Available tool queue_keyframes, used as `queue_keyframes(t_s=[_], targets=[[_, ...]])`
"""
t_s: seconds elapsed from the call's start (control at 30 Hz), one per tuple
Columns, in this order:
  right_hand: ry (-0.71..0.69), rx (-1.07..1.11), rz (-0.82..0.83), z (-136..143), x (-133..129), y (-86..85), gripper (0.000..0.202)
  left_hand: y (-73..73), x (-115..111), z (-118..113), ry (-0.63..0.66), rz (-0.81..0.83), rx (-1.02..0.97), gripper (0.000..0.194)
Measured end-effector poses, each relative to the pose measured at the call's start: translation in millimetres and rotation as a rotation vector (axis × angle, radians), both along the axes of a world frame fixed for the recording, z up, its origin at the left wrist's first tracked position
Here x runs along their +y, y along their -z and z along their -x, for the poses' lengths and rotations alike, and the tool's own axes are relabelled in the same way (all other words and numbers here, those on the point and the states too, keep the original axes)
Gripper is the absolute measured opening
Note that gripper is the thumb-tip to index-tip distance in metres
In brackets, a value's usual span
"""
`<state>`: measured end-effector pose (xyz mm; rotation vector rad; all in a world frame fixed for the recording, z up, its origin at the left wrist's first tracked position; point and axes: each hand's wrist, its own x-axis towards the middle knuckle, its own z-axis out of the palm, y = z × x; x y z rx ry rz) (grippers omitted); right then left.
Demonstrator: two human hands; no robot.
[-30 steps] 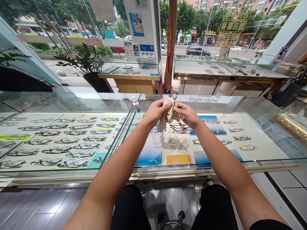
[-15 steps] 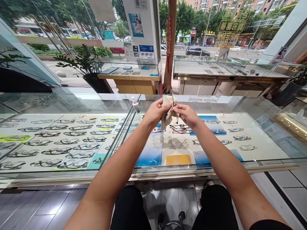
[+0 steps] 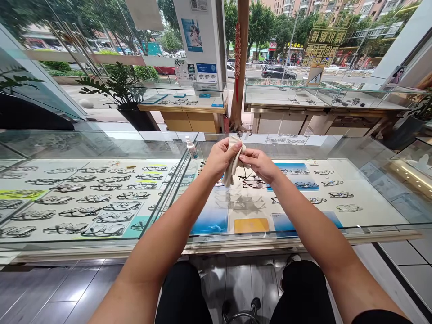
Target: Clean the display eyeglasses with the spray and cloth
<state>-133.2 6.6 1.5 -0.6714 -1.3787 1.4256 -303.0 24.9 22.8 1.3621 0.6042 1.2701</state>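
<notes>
Above the glass counter, my left hand (image 3: pixel 221 157) is closed on a cream cloth (image 3: pixel 231 168), which is folded around part of a pair of eyeglasses (image 3: pixel 243 135). My right hand (image 3: pixel 258 163) pinches the dark frame of the same eyeglasses from the right side. One thin temple shows above the fingers and another dark part hangs below them. Cloth and fingers hide most of the lenses. Just left of my hands, a small white spray bottle (image 3: pixel 191 147) stands upright on the counter.
The glass display counter (image 3: pixel 303 235) runs across in front of me, with rows of eyeglasses (image 3: pixel 111 206) inside. A yellow card (image 3: pixel 251 225) lies inside near the front. Further back are a wooden post (image 3: pixel 238 103), another showcase (image 3: pixel 184 108) and a potted plant (image 3: pixel 135 118).
The eyeglasses have turned in my hands, so the temple now points more to the right at the top. My right hand has shifted slightly left, and the cloth hangs more bunched.
</notes>
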Motion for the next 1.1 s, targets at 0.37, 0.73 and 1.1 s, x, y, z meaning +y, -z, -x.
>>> queue_keyframes(t_s=[0.37, 0.73, 1.1], targets=[[0.047, 0.012, -0.040, 1, 0, -2.3, 0.046, -3.0, 7, 9, 0.028, -0.037, -0.001, 0.065], [0.090, 0.061, 0.016, -7, 5, -3.0, 0.041, -13.1, 15, 32, 0.274, 0.032, 0.103, 0.055], [0.047, 0.071, 0.019, -3, 4, 0.0, 0.050, -2.1, 18, 19, 0.088, -0.014, 0.058, 0.059]])
